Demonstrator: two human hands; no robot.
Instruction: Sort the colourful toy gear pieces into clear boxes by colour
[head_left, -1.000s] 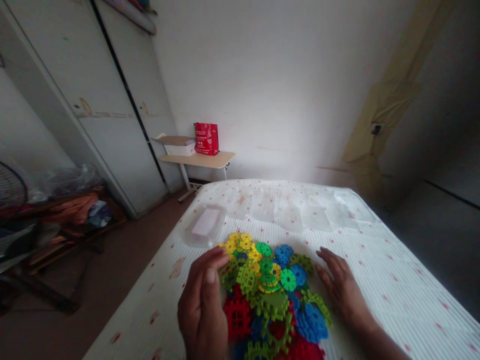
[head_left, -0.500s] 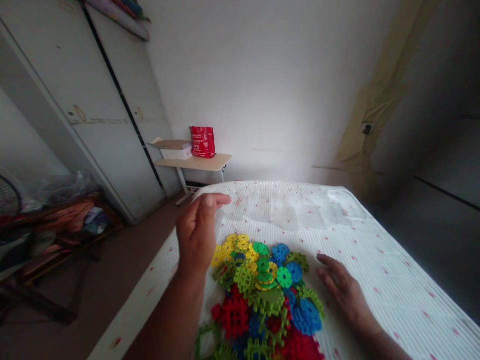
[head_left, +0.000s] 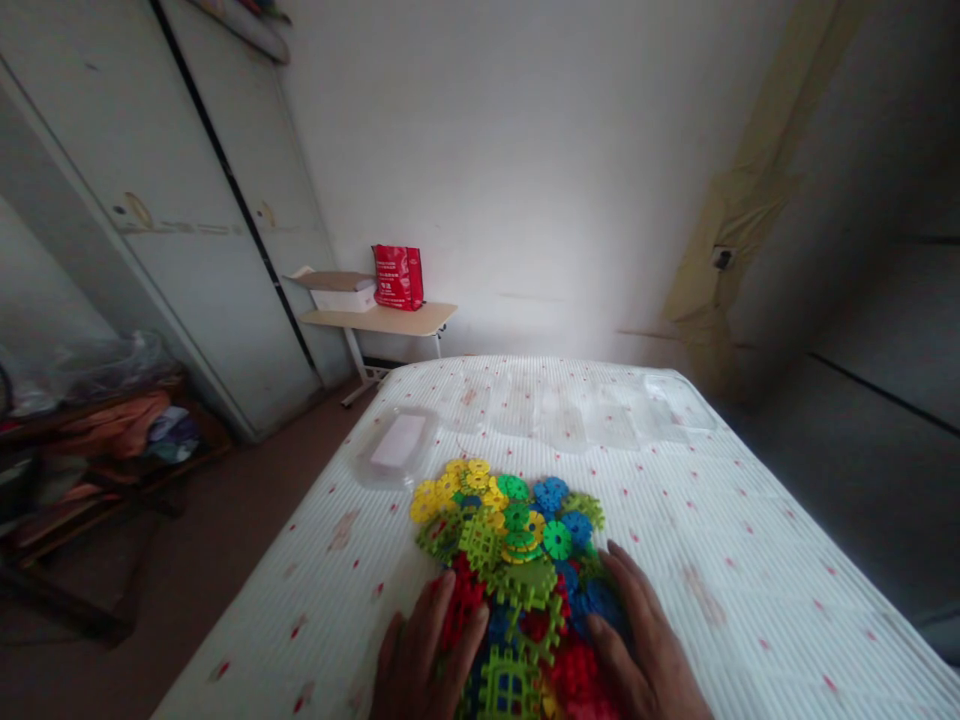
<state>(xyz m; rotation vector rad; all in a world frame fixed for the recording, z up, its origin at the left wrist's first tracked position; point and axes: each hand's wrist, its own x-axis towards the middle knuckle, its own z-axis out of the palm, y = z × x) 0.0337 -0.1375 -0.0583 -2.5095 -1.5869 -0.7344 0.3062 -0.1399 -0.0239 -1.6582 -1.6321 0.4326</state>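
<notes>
A heap of plastic building pieces (head_left: 529, 580) lies on the white covered table in front of me. Yellow, green and blue notched discs make up its far part, and red, green and blue square lattice pieces its near part. My left hand (head_left: 431, 645) rests on the near left side of the heap, over red pieces, fingers apart. On the right side, my right hand (head_left: 645, 640) touches blue discs and red pieces, its thumb and fingers spread. Neither hand grips a piece. Part of the heap is hidden under the hands.
Several clear plastic containers (head_left: 559, 415) stand in a row along the table's far side. Another clear container (head_left: 401, 447) with a pale card sits at the far left. Behind, a small side table (head_left: 405, 320) bears a red bag (head_left: 398, 277) and a box (head_left: 343, 294).
Both hands have come back toward me and onto the heap's near sides. The left hand has left the far left, where the clear container with the pale card now shows.
</notes>
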